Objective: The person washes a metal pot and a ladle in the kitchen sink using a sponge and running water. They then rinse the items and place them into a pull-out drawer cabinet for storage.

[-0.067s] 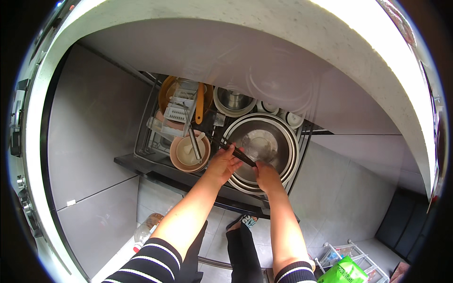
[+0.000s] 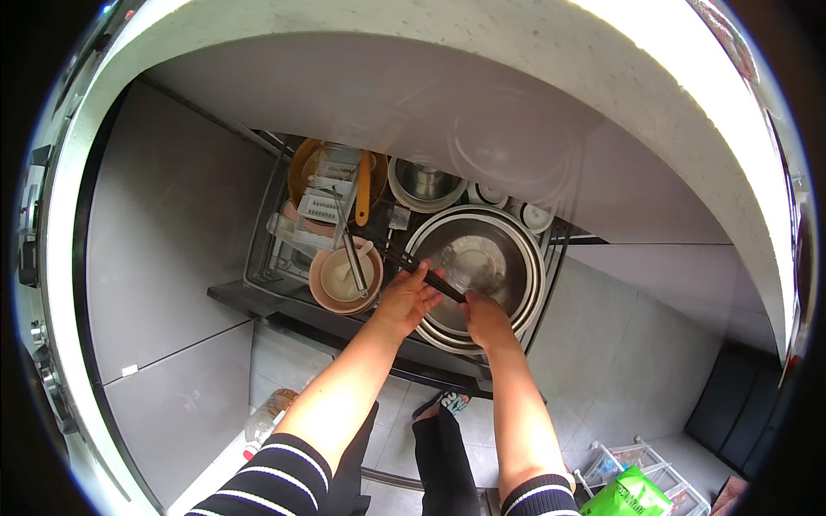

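I look down into an open pull-out kitchen drawer point(image 2: 258, 301). My left hand point(image 2: 406, 299) grips a thin dark utensil handle point(image 2: 413, 265) that slants up to the left over the drawer. My right hand point(image 2: 484, 320) rests on the near rim of a stack of large steel mixing bowls point(image 2: 477, 258), its fingers close to the lower end of the same handle. Just left of my left hand sits a pink bowl point(image 2: 346, 277) with a pale spoon and metal tongs in it.
A white grater point(image 2: 327, 199), an orange plate and a wooden spatula point(image 2: 365, 193) lie at the drawer's back left. A small steel pot point(image 2: 424, 183) and cups stand behind the bowls. The white counter edge point(image 2: 516, 52) overhangs. On the floor are a plastic bottle point(image 2: 262, 421) and a basket with a green bag point(image 2: 628, 494).
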`<state>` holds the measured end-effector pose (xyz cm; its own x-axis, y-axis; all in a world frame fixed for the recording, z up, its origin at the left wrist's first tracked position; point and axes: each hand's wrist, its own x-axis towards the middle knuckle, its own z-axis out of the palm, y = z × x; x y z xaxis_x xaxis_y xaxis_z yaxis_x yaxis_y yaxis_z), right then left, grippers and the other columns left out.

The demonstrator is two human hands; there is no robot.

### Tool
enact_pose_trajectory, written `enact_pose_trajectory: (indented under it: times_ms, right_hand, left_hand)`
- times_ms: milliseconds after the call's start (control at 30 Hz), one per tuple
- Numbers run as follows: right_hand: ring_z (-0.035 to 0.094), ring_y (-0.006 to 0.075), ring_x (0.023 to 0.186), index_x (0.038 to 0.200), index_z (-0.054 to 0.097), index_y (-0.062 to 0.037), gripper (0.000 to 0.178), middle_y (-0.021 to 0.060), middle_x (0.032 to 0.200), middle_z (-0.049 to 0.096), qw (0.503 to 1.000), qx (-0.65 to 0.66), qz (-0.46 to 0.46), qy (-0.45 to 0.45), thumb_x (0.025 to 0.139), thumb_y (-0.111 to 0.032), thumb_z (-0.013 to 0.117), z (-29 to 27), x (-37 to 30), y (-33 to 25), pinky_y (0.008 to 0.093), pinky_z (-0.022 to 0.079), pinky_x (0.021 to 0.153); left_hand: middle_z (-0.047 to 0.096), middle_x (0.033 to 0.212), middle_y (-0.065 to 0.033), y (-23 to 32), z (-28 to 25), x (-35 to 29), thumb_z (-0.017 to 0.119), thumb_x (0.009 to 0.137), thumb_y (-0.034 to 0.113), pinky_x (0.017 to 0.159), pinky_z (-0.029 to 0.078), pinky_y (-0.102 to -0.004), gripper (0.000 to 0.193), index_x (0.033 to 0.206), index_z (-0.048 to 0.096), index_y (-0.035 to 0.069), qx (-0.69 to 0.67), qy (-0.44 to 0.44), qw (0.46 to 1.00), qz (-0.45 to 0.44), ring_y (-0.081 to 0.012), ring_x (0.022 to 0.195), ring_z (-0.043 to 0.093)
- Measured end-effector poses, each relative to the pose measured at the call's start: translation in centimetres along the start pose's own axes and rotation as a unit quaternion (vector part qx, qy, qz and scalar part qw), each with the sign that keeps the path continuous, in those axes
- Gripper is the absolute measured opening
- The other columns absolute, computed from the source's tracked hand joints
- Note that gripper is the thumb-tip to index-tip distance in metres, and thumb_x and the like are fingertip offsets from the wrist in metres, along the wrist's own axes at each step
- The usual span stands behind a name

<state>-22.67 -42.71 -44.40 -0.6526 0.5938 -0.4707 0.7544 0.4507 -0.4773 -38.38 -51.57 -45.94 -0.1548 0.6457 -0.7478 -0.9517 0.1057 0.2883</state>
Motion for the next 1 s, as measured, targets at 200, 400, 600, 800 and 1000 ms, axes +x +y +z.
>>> enact_pose_trajectory:
  times_ms: [200, 400, 600, 800, 1000]
  right_hand:
    - [0.058, 0.0351, 0.094, 0.096, 0.057, -0.0066, 0.018, 0.0148, 0.095, 0.062, 0.996, -0.080, -0.001, -0.040, 0.085, -0.021, 0.056, 1.3, 0.3, 1.4, 0.0438, 0.047, 0.079]
    - [0.056, 0.0373, 0.097, 0.107, 0.057, -0.0061, 0.034, 0.0173, 0.100, 0.059, 0.903, -0.043, -0.035, 0.426, 0.078, -0.020, 0.066, -4.0, -3.0, -0.3, 0.0436, 0.047, 0.080]
    - [0.059, 0.0424, 0.082, 0.094, 0.057, 0.0011, 0.025, 0.0215, 0.083, 0.063, 0.932, 0.143, 0.217, 0.254, 0.076, -0.014, 0.066, -0.9, -2.5, 6.5, 0.0444, 0.047, 0.070]
    - [0.059, 0.0266, 0.067, 0.084, 0.056, 0.0036, 0.019, 0.0161, 0.074, 0.062, 0.865, 0.342, 0.212, 0.300, 0.075, -0.011, 0.066, 1.5, -5.0, 9.4, 0.0353, 0.046, 0.064]
    - [0.055, 0.0198, 0.064, 0.082, 0.057, 0.0037, 0.017, 0.0124, 0.071, 0.061, 0.846, 0.363, 0.250, 0.300, 0.073, -0.008, 0.066, 1.1, -5.4, 8.5, 0.0332, 0.045, 0.063]
  left_hand:
    - [0.064, 0.100, -0.0046, -0.7, 0.0, -0.6, 0.060, 0.090, 0.024, 0.080, 0.048, -0.0353, 0.016, 0.101, 0.056, 0.012, 0.083, 0.060, 0.994, 0.035, -0.0179, 0.092, 0.061]
    - [0.064, 0.098, -0.0082, 2.7, 1.3, -4.0, 0.053, 0.094, 0.019, 0.078, 0.052, -0.0356, 0.012, 0.102, 0.055, 0.010, 0.002, 0.040, 0.973, 0.228, -0.0208, 0.091, 0.063]
    - [0.061, 0.105, -0.0110, 6.7, 0.8, -3.6, 0.052, 0.094, 0.018, 0.086, 0.051, -0.0381, 0.016, 0.105, 0.053, 0.007, -0.070, 0.040, 0.946, 0.314, -0.0239, 0.096, 0.061]
    - [0.062, 0.104, -0.0102, 6.0, 2.3, 0.6, 0.055, 0.092, 0.017, 0.091, 0.047, -0.0378, 0.018, 0.107, 0.055, 0.008, -0.023, -0.041, 0.967, 0.249, -0.0228, 0.099, 0.059]
    - [0.062, 0.107, -0.0092, 1.3, 1.6, 6.5, 0.055, 0.092, 0.023, 0.087, 0.047, -0.0361, 0.024, 0.112, 0.056, 0.010, 0.021, -0.045, 0.999, 0.010, -0.0217, 0.098, 0.060]
